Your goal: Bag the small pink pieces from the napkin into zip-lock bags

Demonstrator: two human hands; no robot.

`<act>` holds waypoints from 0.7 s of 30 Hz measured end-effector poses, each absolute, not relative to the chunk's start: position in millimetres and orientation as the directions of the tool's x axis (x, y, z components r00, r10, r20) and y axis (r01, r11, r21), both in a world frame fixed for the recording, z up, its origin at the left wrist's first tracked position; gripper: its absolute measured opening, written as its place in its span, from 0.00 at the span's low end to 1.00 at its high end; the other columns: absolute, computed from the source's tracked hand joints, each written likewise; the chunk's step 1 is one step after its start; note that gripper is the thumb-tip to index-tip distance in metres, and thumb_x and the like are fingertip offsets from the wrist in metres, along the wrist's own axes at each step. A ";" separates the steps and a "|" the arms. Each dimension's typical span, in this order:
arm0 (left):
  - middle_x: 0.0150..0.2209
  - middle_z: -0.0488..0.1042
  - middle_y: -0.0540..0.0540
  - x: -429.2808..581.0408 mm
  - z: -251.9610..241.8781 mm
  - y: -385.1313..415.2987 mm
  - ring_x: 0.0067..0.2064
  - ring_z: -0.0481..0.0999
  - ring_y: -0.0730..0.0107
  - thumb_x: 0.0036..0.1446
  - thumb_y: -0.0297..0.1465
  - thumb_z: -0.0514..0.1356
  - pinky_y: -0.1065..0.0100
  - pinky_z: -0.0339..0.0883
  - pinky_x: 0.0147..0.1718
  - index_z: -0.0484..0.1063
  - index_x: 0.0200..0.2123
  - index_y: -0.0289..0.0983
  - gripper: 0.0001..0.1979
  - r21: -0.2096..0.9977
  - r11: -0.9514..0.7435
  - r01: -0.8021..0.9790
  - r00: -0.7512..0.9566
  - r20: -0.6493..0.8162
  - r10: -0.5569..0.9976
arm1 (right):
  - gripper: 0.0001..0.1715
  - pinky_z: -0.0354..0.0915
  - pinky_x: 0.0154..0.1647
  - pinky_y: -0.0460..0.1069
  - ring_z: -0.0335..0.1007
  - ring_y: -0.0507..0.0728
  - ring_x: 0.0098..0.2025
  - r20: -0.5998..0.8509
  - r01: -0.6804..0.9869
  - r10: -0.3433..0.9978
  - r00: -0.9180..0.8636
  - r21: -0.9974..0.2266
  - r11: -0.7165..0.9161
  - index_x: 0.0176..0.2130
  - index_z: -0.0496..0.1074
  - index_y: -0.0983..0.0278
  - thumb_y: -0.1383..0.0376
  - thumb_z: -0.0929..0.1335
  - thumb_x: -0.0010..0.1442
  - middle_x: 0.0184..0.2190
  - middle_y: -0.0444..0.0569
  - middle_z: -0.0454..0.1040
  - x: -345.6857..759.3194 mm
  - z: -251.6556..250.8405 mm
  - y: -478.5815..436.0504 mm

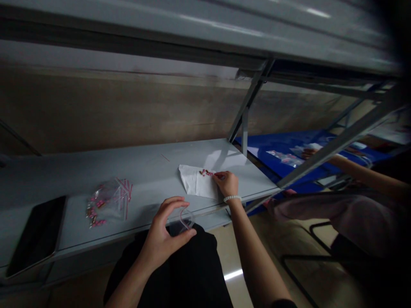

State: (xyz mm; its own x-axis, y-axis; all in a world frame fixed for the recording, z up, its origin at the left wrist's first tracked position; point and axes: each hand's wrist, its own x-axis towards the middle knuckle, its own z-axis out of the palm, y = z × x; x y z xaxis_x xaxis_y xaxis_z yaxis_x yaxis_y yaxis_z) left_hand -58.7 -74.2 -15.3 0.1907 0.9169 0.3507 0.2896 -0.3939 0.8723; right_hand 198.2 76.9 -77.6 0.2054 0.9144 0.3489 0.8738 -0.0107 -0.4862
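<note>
My left hand (165,229) is above my lap, its thumb and fingers curved around a small clear zip bag (183,220) with a red line at its mouth. The bag's mouth is spread apart; no contents can be made out. On the shelf, a white paper sheet (197,182) bears several small pink and brown bead-like pieces (205,172). My right hand (227,183), with a beaded bracelet, pinches at the right end of these pieces. What lies between its fingertips is too small to tell.
Left of the sheet lie several clear zip bags (120,196) with red strips, some holding pink and brown pieces. A dark tablet (38,233) is at far left. A metal post (248,102) stands beyond. At right, another person's hand (310,152) is over a blue table (272,143).
</note>
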 end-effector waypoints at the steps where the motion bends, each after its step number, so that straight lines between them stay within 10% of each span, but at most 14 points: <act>1: 0.53 0.69 0.41 -58.6 -15.6 -74.2 0.56 0.68 0.56 0.48 0.27 0.65 0.50 0.63 0.56 0.70 0.47 0.42 0.21 0.873 -0.392 0.289 0.192 0.349 0.917 | 0.14 0.59 0.33 0.48 0.72 0.58 0.31 0.347 0.871 0.914 0.210 -0.491 -0.014 0.34 0.80 0.67 0.61 0.68 0.53 0.29 0.54 0.78 198.1 -78.5 77.8; 10: 0.52 0.70 0.41 -58.4 -17.2 -73.1 0.55 0.70 0.56 0.48 0.27 0.66 0.51 0.63 0.55 0.69 0.49 0.41 0.22 0.873 -0.391 0.292 0.161 0.358 0.920 | 0.16 0.59 0.30 0.49 0.66 0.56 0.27 0.336 0.675 0.881 0.333 -0.737 0.026 0.31 0.80 0.67 0.58 0.69 0.51 0.27 0.53 0.77 175.2 -44.7 35.1; 21: 0.50 0.73 0.44 -57.9 -22.6 -74.6 0.52 0.73 0.59 0.48 0.30 0.67 0.54 0.66 0.52 0.67 0.51 0.42 0.26 0.879 -0.347 0.328 0.107 0.330 0.938 | 0.04 0.63 0.43 0.51 0.67 0.55 0.39 0.293 0.422 0.930 -0.220 -0.832 0.361 0.32 0.79 0.59 0.65 0.73 0.52 0.35 0.47 0.69 109.3 25.4 -49.7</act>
